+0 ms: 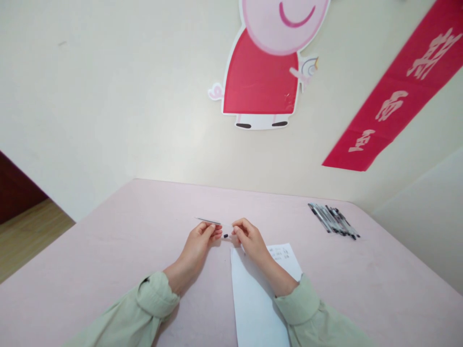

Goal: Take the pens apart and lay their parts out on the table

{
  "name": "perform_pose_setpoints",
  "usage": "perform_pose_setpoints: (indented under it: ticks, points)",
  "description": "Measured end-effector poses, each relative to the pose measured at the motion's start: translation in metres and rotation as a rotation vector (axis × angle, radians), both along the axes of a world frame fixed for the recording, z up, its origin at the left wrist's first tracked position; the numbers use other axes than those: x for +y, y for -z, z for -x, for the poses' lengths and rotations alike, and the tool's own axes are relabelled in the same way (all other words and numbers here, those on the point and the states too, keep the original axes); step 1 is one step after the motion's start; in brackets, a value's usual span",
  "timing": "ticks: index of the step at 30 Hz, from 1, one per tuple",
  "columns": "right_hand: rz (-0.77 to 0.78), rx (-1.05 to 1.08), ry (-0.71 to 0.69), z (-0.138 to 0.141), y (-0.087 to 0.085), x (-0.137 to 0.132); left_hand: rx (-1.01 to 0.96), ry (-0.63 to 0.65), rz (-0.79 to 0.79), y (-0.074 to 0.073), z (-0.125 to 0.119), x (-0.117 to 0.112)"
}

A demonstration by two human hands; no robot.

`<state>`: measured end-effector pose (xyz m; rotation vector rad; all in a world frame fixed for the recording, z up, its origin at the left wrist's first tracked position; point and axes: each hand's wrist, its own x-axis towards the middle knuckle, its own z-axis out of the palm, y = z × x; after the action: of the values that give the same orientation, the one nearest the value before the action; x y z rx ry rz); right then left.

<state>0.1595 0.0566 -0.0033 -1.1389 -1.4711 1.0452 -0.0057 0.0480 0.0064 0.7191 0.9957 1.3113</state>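
Note:
My left hand [202, 238] pinches a thin pen barrel [209, 220] that sticks out to the left above its fingertips. My right hand [248, 236] is closed in a pinch a short way to the right; a thin clear piece shows by its fingertips and a thin stick pokes out below it over the paper. A small black piece [225, 235] lies on the pink table [119, 260] between the two hands. Both wrists wear pale green sleeves.
A white sheet of paper [253, 299] with a few written lines lies under my right forearm. A pile of several black pens [333, 220] sits at the table's far right. A cream wall with a cartoon cut-out and a red banner stands behind the table.

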Motion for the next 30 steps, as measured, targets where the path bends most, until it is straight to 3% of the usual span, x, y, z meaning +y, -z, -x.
perform_pose_setpoints:
  ticks: [7,12,18,23,26,30]
  points:
    - [-0.054,-0.197,-0.068,0.006,0.003,-0.006,-0.095,0.041,0.088,0.002,-0.004,-0.002]
    - [-0.093,-0.278,-0.037,0.002,0.003,-0.004,-0.207,0.096,0.115,-0.003,-0.003,-0.002]
    - [-0.212,-0.611,-0.019,0.003,0.003,-0.004,-0.24,0.01,0.141,0.001,-0.001,0.002]
    - [-0.216,-0.83,-0.035,0.012,0.0,-0.005,-0.221,0.01,0.121,0.004,0.001,0.003]
    - [-0.224,-0.816,-0.027,0.012,0.0,-0.005,-0.205,0.008,0.119,0.004,0.001,0.003]
    - [-0.16,-0.55,0.013,0.005,0.007,0.0,-0.192,-0.025,0.1,0.004,0.001,0.005]
